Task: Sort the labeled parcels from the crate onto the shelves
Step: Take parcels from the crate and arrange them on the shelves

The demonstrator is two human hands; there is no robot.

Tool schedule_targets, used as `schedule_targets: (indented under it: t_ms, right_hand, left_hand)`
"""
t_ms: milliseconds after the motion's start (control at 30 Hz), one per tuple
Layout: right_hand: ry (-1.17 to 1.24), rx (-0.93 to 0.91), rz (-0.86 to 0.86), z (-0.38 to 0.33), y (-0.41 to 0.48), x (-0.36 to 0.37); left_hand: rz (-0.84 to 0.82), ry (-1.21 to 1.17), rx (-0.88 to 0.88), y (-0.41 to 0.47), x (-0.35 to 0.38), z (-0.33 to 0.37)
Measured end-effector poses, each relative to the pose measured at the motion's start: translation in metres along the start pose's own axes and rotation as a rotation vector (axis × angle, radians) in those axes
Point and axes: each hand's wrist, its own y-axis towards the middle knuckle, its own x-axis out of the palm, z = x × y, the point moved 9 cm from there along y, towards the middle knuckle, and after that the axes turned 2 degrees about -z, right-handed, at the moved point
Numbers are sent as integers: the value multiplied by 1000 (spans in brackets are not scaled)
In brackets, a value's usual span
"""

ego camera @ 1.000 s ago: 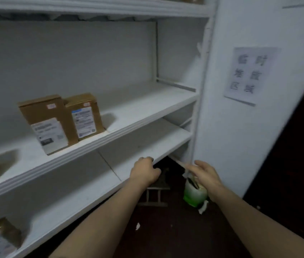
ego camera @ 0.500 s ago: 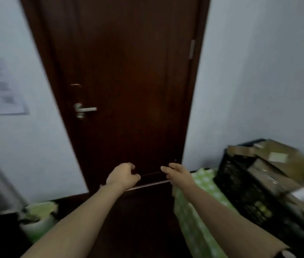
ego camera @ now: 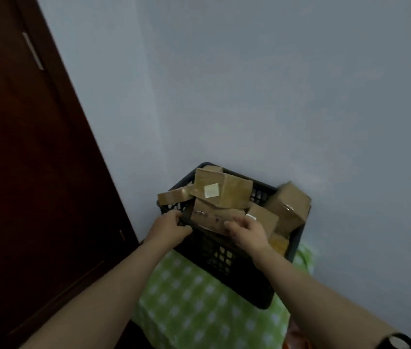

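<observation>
— Parcels (ego camera: 222,191): where are they?
— Brown boxes, heaped in the black crate (ego camera: 224,260). One on top shows a pale label (ego camera: 211,190). Crate sits on a green checked cloth (ego camera: 186,298), against the wall (ego camera: 275,96), near the dark door (ego camera: 23,172).
— Your hands?
— My left hand (ego camera: 169,226) is at the crate's near left rim, fingers curled over it, clasping. My right hand (ego camera: 248,233) has bent fingers on the front parcel (ego camera: 209,217); gripped or merely touched, I cannot tell.
</observation>
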Motion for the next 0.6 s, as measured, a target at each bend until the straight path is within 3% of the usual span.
schedule_targets:
  t_ms: [67,200,300,467,600]
  right_hand:
    - [4,17,66,2,14,-23]
    - [11,18,144,-9,46,-54]
    - [-27,27,144,-20,71,-60]
    - [-25,42,157,-26,105,-65]
    - [10,76,180,-11,119,-73]
  left_hand:
    - [-6,-222,-64,36,13,12]
    - [-138,-840,-381,102,48,27]
    - [-275,-929,-458,136,66,52]
    - [-329,-936,-612,162,94,59]
    - [-323,-1001,-618,181,105,58]
